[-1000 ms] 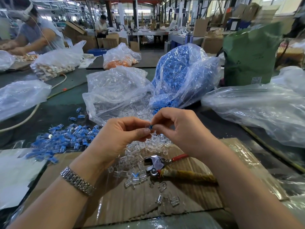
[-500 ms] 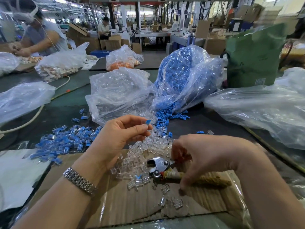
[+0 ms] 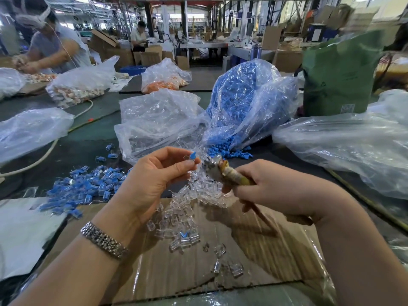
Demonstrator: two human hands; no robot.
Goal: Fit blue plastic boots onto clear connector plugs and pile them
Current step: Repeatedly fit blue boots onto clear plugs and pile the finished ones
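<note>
The clear plastic bag of blue boots (image 3: pixel 245 102) lies spilled open on the dark worktable (image 3: pixel 72 149), with the flattened brown cardboard sheet (image 3: pixel 254 257) nearer. The finished blue-and-clear pile (image 3: pixel 88 186) lies left. The right hand (image 3: pixel 278 191) is wrapped round tape-wound pliers (image 3: pixel 223 173), whose jaws stand beside the small clear plug with a blue boot (image 3: pixel 191 156) pinched by the left hand (image 3: pixel 152 182). Judgement: seat squarely, squeeze lightly to avoid cracking. Factory hall; other workers behind.
</note>
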